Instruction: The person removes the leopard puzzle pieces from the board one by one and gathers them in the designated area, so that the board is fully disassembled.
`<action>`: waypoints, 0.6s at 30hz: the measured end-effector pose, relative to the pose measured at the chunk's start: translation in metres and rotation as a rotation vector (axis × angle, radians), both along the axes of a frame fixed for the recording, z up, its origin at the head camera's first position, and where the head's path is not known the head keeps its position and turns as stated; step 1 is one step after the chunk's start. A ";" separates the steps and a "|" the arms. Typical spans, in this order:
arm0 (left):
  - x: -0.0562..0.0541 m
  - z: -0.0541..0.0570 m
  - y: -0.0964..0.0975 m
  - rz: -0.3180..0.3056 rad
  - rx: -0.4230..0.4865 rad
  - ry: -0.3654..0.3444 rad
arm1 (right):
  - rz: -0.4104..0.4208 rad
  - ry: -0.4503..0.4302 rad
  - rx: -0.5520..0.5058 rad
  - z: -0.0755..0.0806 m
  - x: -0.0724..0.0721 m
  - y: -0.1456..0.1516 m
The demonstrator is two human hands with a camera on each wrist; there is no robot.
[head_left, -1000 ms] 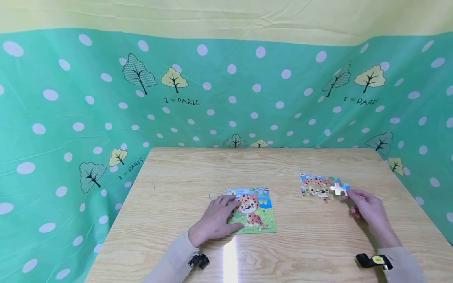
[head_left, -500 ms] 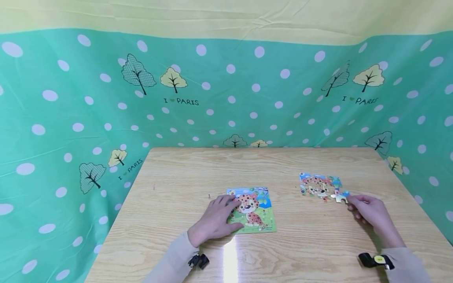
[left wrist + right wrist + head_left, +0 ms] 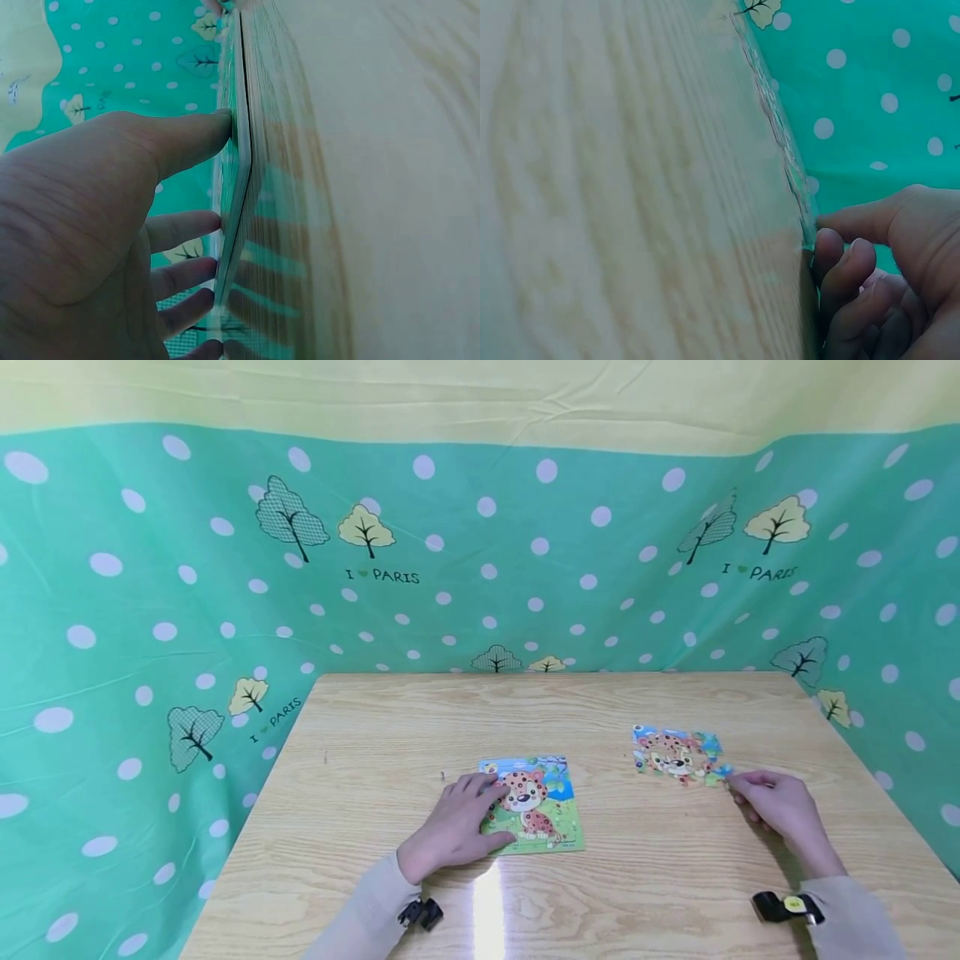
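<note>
My left hand (image 3: 461, 827) rests on the left part of a square leopard picture board (image 3: 542, 818). In the left wrist view, its spread fingers and thumb touch the face of the board (image 3: 238, 172). Off to the right lies a partly joined leopard jigsaw puzzle (image 3: 667, 752), showing a spotted head and blue sky. At its lower right corner my right hand (image 3: 780, 806) pinches a blue and green puzzle piece (image 3: 723, 770), low against the joined pieces. The right wrist view shows the thumb and curled fingers beside the thin edge of the puzzle (image 3: 780, 142).
Both things lie on a wood-grain table (image 3: 420, 718). A green dotted cloth (image 3: 525, 568) with printed trees hangs behind and at both sides. A small dark mark (image 3: 442, 776) is on the table left of the board.
My right hand has turned the puzzle piece from its light side to its printed side and brought it against the puzzle's lower right corner. The left hand has stayed on the board.
</note>
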State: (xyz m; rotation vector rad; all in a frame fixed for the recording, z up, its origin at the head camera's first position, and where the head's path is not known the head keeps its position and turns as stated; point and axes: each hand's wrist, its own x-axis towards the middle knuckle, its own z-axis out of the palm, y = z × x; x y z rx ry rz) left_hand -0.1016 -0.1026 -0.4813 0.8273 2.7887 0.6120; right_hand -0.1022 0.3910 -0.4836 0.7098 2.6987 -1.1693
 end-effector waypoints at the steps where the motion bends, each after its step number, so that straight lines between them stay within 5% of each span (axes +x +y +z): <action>1: 0.000 0.000 0.000 0.000 0.000 -0.001 | -0.006 -0.004 -0.001 0.000 0.000 0.000; 18: -0.002 -0.002 0.000 0.011 0.000 -0.016 | -0.019 0.011 0.020 -0.005 -0.007 -0.001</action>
